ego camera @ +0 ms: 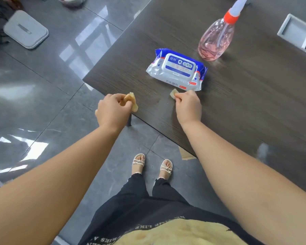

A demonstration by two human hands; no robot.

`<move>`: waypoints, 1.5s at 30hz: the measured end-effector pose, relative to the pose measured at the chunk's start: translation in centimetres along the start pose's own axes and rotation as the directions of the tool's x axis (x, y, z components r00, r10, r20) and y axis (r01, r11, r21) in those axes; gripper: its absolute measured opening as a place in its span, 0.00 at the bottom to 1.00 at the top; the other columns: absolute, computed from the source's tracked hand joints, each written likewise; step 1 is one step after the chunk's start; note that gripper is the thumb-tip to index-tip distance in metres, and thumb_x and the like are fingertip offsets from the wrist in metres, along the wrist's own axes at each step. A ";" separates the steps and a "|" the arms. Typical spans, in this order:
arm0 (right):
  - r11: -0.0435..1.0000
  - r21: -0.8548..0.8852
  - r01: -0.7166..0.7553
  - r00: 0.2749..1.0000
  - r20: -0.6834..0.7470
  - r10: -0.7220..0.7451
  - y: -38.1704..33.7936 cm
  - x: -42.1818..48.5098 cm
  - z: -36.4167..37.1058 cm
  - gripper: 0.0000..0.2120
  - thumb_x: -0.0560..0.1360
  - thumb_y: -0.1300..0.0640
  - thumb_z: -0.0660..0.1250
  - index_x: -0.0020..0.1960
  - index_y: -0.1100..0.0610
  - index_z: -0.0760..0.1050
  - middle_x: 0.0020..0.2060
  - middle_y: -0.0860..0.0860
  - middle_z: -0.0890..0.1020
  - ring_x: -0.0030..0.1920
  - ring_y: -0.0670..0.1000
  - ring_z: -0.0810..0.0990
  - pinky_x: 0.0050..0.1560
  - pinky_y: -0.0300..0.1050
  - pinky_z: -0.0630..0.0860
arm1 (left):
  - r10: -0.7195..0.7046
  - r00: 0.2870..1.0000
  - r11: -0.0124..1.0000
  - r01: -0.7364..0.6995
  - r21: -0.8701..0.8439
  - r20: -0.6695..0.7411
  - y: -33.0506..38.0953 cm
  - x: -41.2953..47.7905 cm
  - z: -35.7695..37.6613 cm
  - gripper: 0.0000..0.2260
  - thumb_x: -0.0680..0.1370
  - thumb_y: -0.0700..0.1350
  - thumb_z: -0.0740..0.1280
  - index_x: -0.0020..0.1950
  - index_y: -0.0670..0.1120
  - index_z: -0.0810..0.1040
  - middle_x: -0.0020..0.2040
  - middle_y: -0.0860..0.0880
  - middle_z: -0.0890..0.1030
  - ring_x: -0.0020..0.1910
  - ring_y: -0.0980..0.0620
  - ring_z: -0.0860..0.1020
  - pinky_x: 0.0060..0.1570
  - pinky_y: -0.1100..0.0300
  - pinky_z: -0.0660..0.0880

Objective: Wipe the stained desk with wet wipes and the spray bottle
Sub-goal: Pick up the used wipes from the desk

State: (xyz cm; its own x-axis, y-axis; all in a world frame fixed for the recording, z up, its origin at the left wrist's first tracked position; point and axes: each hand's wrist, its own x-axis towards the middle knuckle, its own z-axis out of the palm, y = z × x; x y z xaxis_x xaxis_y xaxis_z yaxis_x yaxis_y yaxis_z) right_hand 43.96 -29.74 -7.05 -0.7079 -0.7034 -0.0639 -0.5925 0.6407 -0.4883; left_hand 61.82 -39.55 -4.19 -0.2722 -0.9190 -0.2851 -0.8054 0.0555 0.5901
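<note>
- The desk (245, 103) is dark wood grain; its near corner juts toward the lower left over a glossy grey tiled floor (42, 96).
- The pack of wet wipes (177, 69) lies flat on the desk near that corner, lid side up and lid closed. Its long axis runs from upper left to lower right, roughly along the desk's left edge.
- The spray bottle (216, 38) stands just beyond the pack, apart from it. It holds pink liquid, has an orange collar and a white head, and looks tilted with the top toward the upper right, probably from the wide lens.
- The left hand (113, 110) is closed around a crumpled, yellow-stained wipe (131, 100), held at the desk's near edge close to the corner. Whether the wipe touches the surface I cannot tell.
- The right hand (188, 106) pinches a smaller stained wipe (173, 94) with its fingertips, pressed to the desk just in front of the pack.
- Between the two hands the desk surface shows a faint damp sheen.
- A grey metal cable tray (297, 33) is set into the desk at the far right.
- A grey lidded bin (26, 29) stands on the floor at upper left, well apart from the desk.
- The person stands at the desk's edge in dark trousers and pale sandals (151, 164).
</note>
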 end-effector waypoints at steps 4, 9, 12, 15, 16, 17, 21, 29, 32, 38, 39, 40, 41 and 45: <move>0.999 -0.038 0.008 1.000 0.026 -0.007 -3.5 1.1 3.1 0.13 0.80 0.58 0.59 0.59 0.59 0.78 0.53 0.54 0.76 0.52 0.52 0.76 0.49 0.43 0.72 | 0.016 1.000 1.000 -0.016 -0.015 0.010 -1.4 -0.5 -0.7 0.08 0.75 0.53 0.63 0.46 0.57 0.81 0.50 0.51 0.80 0.54 0.45 0.75 0.55 0.45 0.73; 0.915 0.036 0.403 0.878 0.265 -0.397 -6.5 -1.6 4.4 0.07 0.76 0.60 0.64 0.48 0.58 0.81 0.45 0.58 0.76 0.42 0.58 0.74 0.40 0.45 0.65 | 0.006 1.000 1.000 -0.006 0.011 0.026 -2.3 0.1 -1.6 0.10 0.75 0.52 0.64 0.51 0.54 0.82 0.52 0.50 0.80 0.55 0.45 0.74 0.55 0.45 0.73; 0.903 0.084 0.421 0.807 0.420 -0.415 -5.6 -2.6 2.9 0.09 0.77 0.56 0.65 0.49 0.57 0.83 0.45 0.56 0.77 0.45 0.58 0.77 0.42 0.47 0.71 | 0.030 0.998 1.000 -0.030 0.008 0.058 -1.9 0.6 -2.3 0.10 0.75 0.52 0.64 0.51 0.55 0.82 0.52 0.51 0.80 0.56 0.46 0.74 0.56 0.46 0.72; 0.980 0.077 0.181 0.818 0.542 -0.193 -3.8 -2.8 0.6 0.08 0.77 0.57 0.66 0.52 0.56 0.82 0.45 0.54 0.79 0.46 0.55 0.79 0.49 0.49 0.75 | 0.058 0.992 0.998 -0.057 -0.018 0.109 -0.9 0.9 -2.9 0.08 0.74 0.52 0.64 0.49 0.56 0.82 0.50 0.52 0.80 0.56 0.46 0.74 0.56 0.46 0.72; 0.987 0.160 -0.014 0.836 0.543 -0.076 -3.5 -2.8 -0.4 0.08 0.77 0.59 0.65 0.53 0.57 0.82 0.44 0.54 0.80 0.43 0.53 0.79 0.48 0.47 0.77 | 0.078 0.988 0.997 -0.074 -0.038 0.130 -0.4 1.1 -3.1 0.07 0.74 0.51 0.64 0.48 0.57 0.81 0.49 0.53 0.80 0.55 0.47 0.75 0.55 0.46 0.73; 0.924 0.301 -0.237 0.837 0.546 0.037 -3.5 -3.0 -1.2 0.09 0.77 0.60 0.65 0.54 0.58 0.80 0.42 0.54 0.80 0.40 0.51 0.79 0.44 0.44 0.79 | 0.089 0.984 0.995 -0.079 -0.067 0.153 -0.1 1.1 -3.2 0.06 0.74 0.51 0.65 0.47 0.57 0.81 0.47 0.54 0.80 0.53 0.48 0.76 0.55 0.46 0.73; 0.404 0.668 -0.625 0.774 0.596 0.212 -4.6 -2.5 -2.8 0.05 0.77 0.61 0.64 0.50 0.55 0.77 0.37 0.52 0.77 0.35 0.48 0.77 0.38 0.42 0.80 | 0.134 0.947 0.978 -0.078 -0.195 0.293 1.8 1.1 -3.5 0.05 0.73 0.49 0.69 0.47 0.53 0.76 0.42 0.55 0.78 0.46 0.53 0.78 0.47 0.53 0.77; 0.235 0.719 -0.654 0.753 0.650 0.102 -6.5 -1.3 -4.0 0.09 0.79 0.61 0.59 0.47 0.60 0.77 0.43 0.58 0.82 0.44 0.54 0.81 0.51 0.53 0.78 | 0.243 0.906 0.960 -0.173 -0.220 0.347 4.9 0.6 -2.2 0.04 0.72 0.50 0.71 0.42 0.53 0.77 0.39 0.55 0.76 0.41 0.54 0.74 0.42 0.57 0.73; 0.243 0.711 -0.660 0.737 0.675 0.030 -6.0 -1.2 -4.3 0.05 0.76 0.58 0.64 0.46 0.59 0.78 0.43 0.57 0.83 0.41 0.52 0.82 0.46 0.49 0.79 | 0.254 0.917 0.961 -0.204 -0.184 0.309 5.5 0.1 -1.6 0.05 0.72 0.49 0.71 0.43 0.54 0.76 0.44 0.53 0.76 0.44 0.54 0.73 0.45 0.56 0.72; 0.369 0.707 -0.603 0.747 0.663 -0.049 -4.7 -0.5 -5.2 0.03 0.74 0.64 0.68 0.46 0.59 0.76 0.41 0.53 0.83 0.43 0.52 0.83 0.40 0.42 0.79 | 0.022 0.779 0.905 0.251 -0.344 0.627 6.1 0.3 -1.9 0.09 0.75 0.47 0.66 0.55 0.51 0.75 0.51 0.49 0.79 0.50 0.50 0.79 0.55 0.52 0.75; 0.468 0.693 -0.548 0.762 0.645 -0.063 -4.6 -0.3 -5.5 0.04 0.73 0.63 0.69 0.47 0.58 0.77 0.43 0.52 0.83 0.46 0.51 0.82 0.42 0.41 0.79 | -0.018 0.736 0.862 0.354 -0.362 0.677 6.3 0.4 -2.1 0.08 0.76 0.47 0.63 0.54 0.49 0.76 0.51 0.48 0.80 0.50 0.49 0.79 0.56 0.51 0.74; 0.570 0.670 -0.476 0.782 0.619 -0.074 -4.6 -0.1 -5.7 0.05 0.73 0.62 0.70 0.48 0.57 0.77 0.44 0.51 0.83 0.48 0.50 0.82 0.43 0.39 0.79 | -0.047 0.710 0.821 0.428 -0.377 0.703 6.4 0.4 -2.3 0.08 0.76 0.48 0.61 0.51 0.48 0.77 0.50 0.47 0.81 0.48 0.49 0.79 0.56 0.50 0.73; 0.656 0.642 -0.398 0.802 0.590 -0.090 -4.6 0.2 -6.0 0.06 0.73 0.60 0.71 0.50 0.56 0.77 0.46 0.50 0.82 0.50 0.48 0.81 0.43 0.36 0.78 | -0.067 0.705 0.798 0.463 -0.386 0.706 6.5 0.6 -2.4 0.09 0.75 0.49 0.62 0.49 0.48 0.78 0.49 0.47 0.81 0.46 0.50 0.79 0.56 0.50 0.72; 0.769 0.601 -0.219 0.824 0.536 -0.183 -5.2 1.7 -6.1 0.09 0.72 0.56 0.72 0.50 0.52 0.75 0.48 0.49 0.82 0.54 0.48 0.79 0.52 0.43 0.79 | -0.071 0.743 0.842 0.402 -0.359 0.665 6.9 1.9 -2.7 0.08 0.73 0.52 0.69 0.47 0.49 0.80 0.45 0.50 0.81 0.44 0.53 0.78 0.53 0.53 0.72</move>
State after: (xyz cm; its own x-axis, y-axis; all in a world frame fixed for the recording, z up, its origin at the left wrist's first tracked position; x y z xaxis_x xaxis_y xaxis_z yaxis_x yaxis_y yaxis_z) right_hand 43.50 -32.39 0.71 -0.2687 -0.8622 -0.4294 -0.0696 0.4621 -0.8841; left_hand 57.18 -42.01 1.36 -0.4951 -0.4277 -0.7562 -0.5989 -0.4625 0.6538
